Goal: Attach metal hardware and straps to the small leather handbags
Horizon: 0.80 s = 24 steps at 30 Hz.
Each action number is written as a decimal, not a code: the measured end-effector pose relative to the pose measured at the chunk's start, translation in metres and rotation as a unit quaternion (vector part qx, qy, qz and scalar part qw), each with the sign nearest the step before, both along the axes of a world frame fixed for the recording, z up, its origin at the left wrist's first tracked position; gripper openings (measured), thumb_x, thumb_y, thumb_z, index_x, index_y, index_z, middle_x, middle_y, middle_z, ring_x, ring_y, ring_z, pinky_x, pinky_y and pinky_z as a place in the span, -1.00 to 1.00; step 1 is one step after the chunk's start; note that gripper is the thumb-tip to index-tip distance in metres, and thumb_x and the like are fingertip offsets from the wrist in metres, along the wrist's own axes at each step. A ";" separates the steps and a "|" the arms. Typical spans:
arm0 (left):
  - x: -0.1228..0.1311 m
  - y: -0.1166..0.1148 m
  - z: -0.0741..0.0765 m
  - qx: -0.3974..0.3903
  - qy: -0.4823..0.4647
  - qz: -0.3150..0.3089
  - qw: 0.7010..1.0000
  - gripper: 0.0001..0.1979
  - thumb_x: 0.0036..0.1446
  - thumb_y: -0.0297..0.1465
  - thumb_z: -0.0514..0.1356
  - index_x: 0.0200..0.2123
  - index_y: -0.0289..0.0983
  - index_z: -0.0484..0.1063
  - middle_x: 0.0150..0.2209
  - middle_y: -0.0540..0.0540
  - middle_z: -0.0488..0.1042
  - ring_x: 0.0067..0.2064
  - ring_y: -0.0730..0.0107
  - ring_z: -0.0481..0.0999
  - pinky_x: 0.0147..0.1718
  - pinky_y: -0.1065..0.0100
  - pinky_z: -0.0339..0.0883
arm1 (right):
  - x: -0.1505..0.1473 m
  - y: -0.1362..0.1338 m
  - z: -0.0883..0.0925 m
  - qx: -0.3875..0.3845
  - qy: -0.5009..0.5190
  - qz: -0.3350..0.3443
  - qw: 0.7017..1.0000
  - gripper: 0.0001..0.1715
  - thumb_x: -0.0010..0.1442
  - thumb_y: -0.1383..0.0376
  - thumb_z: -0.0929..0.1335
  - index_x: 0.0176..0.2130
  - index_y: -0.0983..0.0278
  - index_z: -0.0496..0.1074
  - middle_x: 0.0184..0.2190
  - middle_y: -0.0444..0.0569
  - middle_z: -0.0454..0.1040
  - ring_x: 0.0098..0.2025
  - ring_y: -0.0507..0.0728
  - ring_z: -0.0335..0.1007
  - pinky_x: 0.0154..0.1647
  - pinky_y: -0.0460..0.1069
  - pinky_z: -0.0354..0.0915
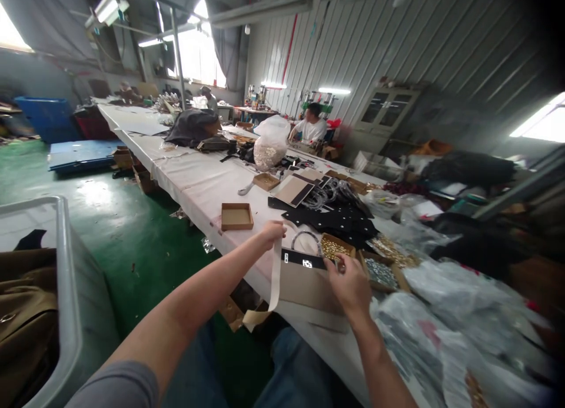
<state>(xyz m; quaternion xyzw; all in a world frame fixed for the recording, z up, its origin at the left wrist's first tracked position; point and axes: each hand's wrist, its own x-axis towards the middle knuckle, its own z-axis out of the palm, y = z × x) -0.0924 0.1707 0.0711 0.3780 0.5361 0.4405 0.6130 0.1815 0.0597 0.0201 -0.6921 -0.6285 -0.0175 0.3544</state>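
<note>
My left hand (273,232) is closed on a long cream strip (275,278), which hangs down and curls over the table's front edge. A flat grey-brown panel (306,285) with a black band along its top lies before me; two white-and-black patches show on the band. At the panel's right upper corner, my right hand (351,281) has its fingers curled together; what they pinch is too small to make out. Just beyond the panel lies a roll or ring (306,240). Close to my right hand stand a box of gold-coloured fittings (338,245) and a box of silver-coloured fittings (380,272).
A shallow cardboard box (237,217) sits left on the white table (194,178). Black dotted material (335,219) and stacked panels (291,189) lie farther back. Plastic bags (445,331) crowd the right. A grey bin (73,302) stands left. A co-worker (311,128) sits beyond.
</note>
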 end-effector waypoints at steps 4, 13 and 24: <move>0.002 0.019 0.022 0.084 0.021 -0.069 0.994 -0.59 0.08 -0.63 0.36 0.02 -0.31 0.67 -0.27 -0.07 0.60 -0.42 0.47 0.44 -0.37 0.43 0.35 | -0.031 0.062 0.043 0.050 -0.009 0.159 0.986 -0.08 0.33 0.10 0.46 0.56 0.16 0.28 0.40 0.18 0.46 0.29 0.41 0.49 0.28 0.26 0.47; 0.047 0.029 0.058 0.231 0.215 -0.176 0.932 -0.83 0.04 -0.61 0.34 -0.31 -0.28 0.66 -0.21 -0.18 0.64 -0.10 0.13 0.57 0.01 0.18 0.45 | -0.020 0.141 0.094 -0.025 -0.092 0.187 0.978 -0.64 0.36 0.34 0.39 0.04 0.15 0.73 -0.01 0.04 0.75 -0.06 0.24 0.63 -0.03 0.01 0.39; 0.049 -0.127 0.017 0.505 0.441 -0.357 0.650 -0.25 0.26 0.24 0.39 0.22 -0.21 0.59 0.18 -0.36 0.58 0.26 -0.30 0.51 0.41 -0.19 0.19 | 0.208 0.036 0.100 -0.014 0.037 -0.310 0.950 -0.57 0.50 0.10 0.38 0.08 0.28 0.74 -0.06 0.37 0.70 -0.07 0.31 0.46 -0.09 0.15 0.11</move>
